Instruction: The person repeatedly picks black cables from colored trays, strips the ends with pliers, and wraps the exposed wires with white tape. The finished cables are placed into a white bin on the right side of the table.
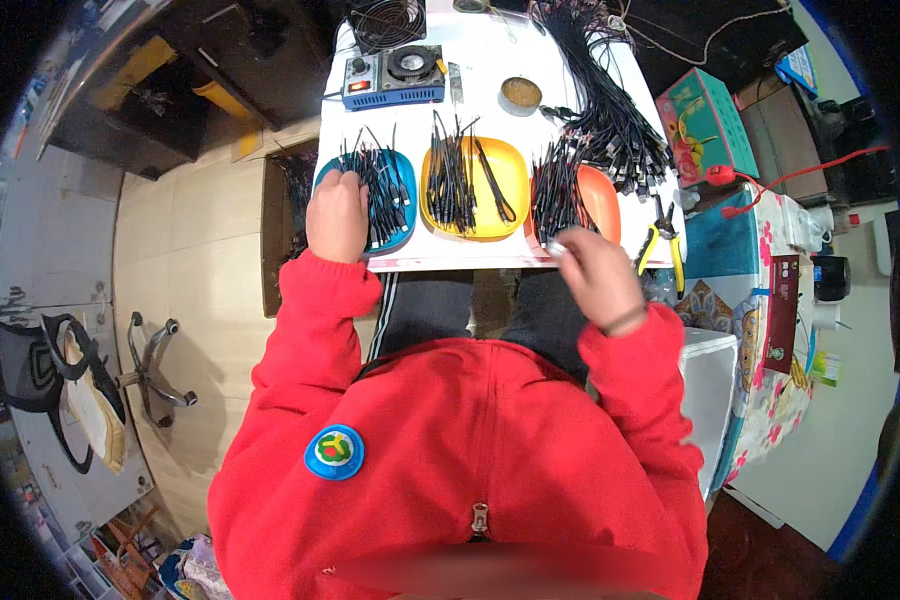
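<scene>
My left hand (338,215) is closed at the left rim of the blue tray (408,228), its fingers curled so that whatever they hold is hidden. Short black cables with metal plugs (382,195) fill that tray. In the middle, a yellow tray (515,165) carries a bundle of black cables (452,185) and one looped cable (494,185) apart from it. At the front of the orange tray (600,200) my right hand (600,275) has its fingers pinched beside the black cables (558,195). Something pale shows at its fingertips, too small to name.
Yellow-handled pliers (662,245) lie at the table's right edge. Behind the trays are a blue-based device with a knob (393,78), a round tin (520,95) and a large heap of black cables (600,90). A floral-covered table (770,300) stands at the right.
</scene>
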A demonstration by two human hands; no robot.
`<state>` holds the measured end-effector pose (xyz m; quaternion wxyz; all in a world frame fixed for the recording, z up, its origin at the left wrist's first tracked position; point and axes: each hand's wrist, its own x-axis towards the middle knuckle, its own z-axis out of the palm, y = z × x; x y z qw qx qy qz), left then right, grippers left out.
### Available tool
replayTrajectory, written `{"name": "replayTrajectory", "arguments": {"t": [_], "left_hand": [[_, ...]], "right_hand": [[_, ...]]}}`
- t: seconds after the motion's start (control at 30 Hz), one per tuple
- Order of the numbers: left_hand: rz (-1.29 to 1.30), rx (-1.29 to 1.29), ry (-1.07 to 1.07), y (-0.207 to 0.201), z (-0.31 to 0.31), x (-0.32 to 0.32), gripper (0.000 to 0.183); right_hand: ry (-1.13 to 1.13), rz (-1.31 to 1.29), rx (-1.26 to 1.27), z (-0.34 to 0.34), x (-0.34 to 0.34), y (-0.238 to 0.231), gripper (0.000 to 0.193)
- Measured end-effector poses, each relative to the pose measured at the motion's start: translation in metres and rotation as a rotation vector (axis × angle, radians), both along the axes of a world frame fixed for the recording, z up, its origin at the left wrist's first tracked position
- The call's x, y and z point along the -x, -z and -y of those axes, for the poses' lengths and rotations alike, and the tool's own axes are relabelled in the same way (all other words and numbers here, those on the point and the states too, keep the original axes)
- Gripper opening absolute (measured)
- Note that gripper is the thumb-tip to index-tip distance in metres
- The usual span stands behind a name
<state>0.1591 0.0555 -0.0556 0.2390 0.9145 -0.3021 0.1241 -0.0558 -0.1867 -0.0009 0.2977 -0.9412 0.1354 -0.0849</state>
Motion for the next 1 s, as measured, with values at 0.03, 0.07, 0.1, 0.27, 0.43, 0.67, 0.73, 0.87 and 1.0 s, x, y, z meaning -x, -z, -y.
{"name": "replayTrajectory", "arguments": {"t": [0.03,0.07,0.1,0.27,0.43,0.67,0.73,0.87,1.0], "left_hand": [[-0.026,0.011,0.002,0.000,-0.001,-0.001,0.010],[-0.004,0.048,0.009,-0.001,-0.003,-0.002,0.010],[-0.001,0.076,0.008,-0.003,-0.005,-0.003,0.009],[-0.048,0.180,0.029,-0.013,-0.014,-0.010,0.005],[0.039,0.276,0.052,-0.014,-0.010,-0.016,0.008],[-0.233,0.575,-0.040,-0.023,-0.008,-0.010,0.011],[-0.432,0.688,-0.024,-0.030,-0.007,-0.001,0.014],[-0.918,1.001,0.178,-0.041,0.008,0.028,0.016],[-1.122,1.133,0.276,-0.050,0.026,0.059,0.016]], "right_hand": [[-0.041,-0.021,0.003,-0.006,-0.022,0.004,0.016],[-0.072,-0.063,-0.002,-0.010,-0.042,0.009,0.017],[-0.051,-0.095,0.024,-0.013,-0.060,0.015,0.018],[0.035,-0.091,0.043,-0.016,-0.124,0.051,0.021],[0.169,-0.109,0.100,-0.018,-0.150,0.073,0.018],[0.243,-0.027,-0.012,-0.017,-0.148,0.075,0.016],[0.194,-0.039,-0.141,-0.010,-0.144,0.071,0.018],[0.022,-0.170,-0.887,0.001,-0.130,0.049,0.013],[-0.076,-0.108,-0.932,-0.012,-0.097,0.011,0.006]]}}
